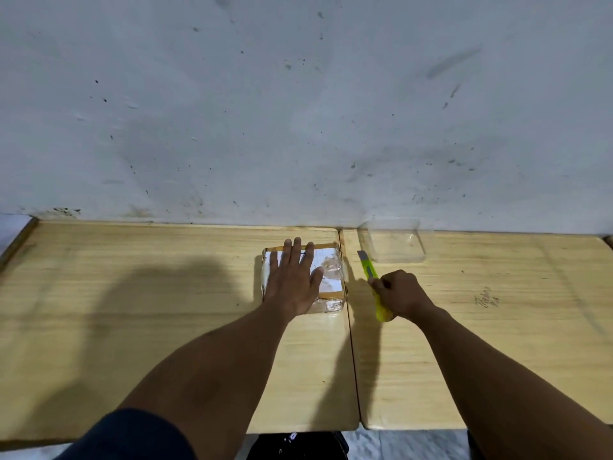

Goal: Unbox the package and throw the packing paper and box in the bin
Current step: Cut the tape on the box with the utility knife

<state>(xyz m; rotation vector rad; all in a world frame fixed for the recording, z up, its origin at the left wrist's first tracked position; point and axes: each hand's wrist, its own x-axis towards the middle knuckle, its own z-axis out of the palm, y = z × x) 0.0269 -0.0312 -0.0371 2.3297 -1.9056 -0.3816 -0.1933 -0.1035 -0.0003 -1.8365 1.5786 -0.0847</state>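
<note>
package (328, 277) half hidden under left hand (292, 280), pressed flat, fingers spread; label blurred; tape-wrapped cardboard, at right edge of left wooden table (132, 277). right hand (399, 293) fisted round yellow box cutter (373, 280).

Yellow-green knife (373, 280); brown-taped package (328, 277) with white label; pale wood-grain tables (132, 293); grey-speckled wall (298, 111).
</note>
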